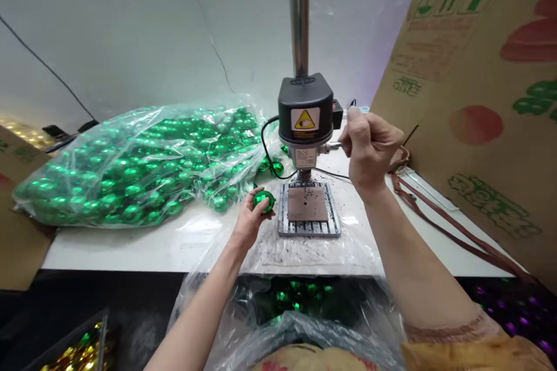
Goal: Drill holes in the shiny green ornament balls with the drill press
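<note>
Just left of the slotted base plate (310, 233), the left hand (250, 218) grasps 1 shiny green ball (263, 201) between thumb and fingers, above the white table (108, 249). The right hand (372, 148) is clenched around the lever (335, 145) on the side of the black drill press (306, 104). Under the press's chuck (304, 174), a brown board (307, 213) with a dark spot lies on the plate, dark specks scattered around it. Farther left, a clear bag (143, 168) bulges with green balls; at the right, a brown strap (396, 184) lies beside a large printed cardboard box (470, 168).
</note>
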Tool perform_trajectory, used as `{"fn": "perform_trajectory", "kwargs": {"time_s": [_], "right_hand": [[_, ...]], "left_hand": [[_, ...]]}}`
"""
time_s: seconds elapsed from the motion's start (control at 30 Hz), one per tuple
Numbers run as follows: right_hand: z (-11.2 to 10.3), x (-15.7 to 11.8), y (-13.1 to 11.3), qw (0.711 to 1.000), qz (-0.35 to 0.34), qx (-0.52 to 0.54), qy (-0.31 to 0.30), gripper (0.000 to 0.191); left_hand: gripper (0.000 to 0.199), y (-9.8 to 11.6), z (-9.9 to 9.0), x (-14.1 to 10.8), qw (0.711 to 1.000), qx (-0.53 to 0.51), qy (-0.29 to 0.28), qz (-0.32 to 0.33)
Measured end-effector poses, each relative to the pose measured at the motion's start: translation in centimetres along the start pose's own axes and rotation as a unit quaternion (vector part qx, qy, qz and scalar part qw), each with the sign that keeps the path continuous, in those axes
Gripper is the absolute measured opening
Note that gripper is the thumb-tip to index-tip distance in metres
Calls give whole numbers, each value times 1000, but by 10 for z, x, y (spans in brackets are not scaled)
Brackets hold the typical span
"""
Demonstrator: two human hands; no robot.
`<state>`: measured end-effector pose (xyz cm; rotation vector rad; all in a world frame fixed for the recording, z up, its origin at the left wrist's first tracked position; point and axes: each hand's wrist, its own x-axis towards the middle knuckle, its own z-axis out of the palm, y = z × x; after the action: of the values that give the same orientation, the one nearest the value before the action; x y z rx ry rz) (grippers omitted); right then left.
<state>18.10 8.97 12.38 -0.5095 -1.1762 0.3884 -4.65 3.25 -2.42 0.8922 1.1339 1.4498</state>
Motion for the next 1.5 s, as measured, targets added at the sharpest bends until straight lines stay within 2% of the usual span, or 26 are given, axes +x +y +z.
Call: {"fn": "perform_trajectory", "kwargs": {"time_s": [0.17, 0.3, 0.4, 0.63, 0.83, 1.03, 1.2, 1.33, 1.5], "right_hand": [[1, 1, 4, 1000, -7, 8, -18, 45], [1, 1, 2, 999, -14, 19, -24, 44], [0, 1, -1, 999, -17, 28, -35, 43], [-1, 1, -5, 998, -9, 37, -50, 43], [-3, 3, -5, 997, -6, 47, -66, 44], [-4, 2, -5, 997, -11, 31, -69, 44], [-3, 2, -6, 998, -12, 24, -58, 44], [0, 1, -7, 999, -3, -6, -34, 53], [1, 0, -6, 1000, -5, -15, -19, 51]], "left_hand": [[57, -13, 15, -4, 997, -28, -49, -58], [58, -15, 27, 7, 992, -67, -75, -76], [59, -15, 30, 12, 992, -56, -85, -76], [60, -25, 28, 20, 995, 57, -81, 3], [59, -28, 35, 32, 989, 121, -68, 52], [58, -40, 39, 42, 969, 204, -80, 112], [48, -44, 37, 50, 943, 272, -92, 168], [48, -43, 40, 51, 941, 268, -120, 167], [63, -47, 46, 49, 960, 217, -126, 124]]}}
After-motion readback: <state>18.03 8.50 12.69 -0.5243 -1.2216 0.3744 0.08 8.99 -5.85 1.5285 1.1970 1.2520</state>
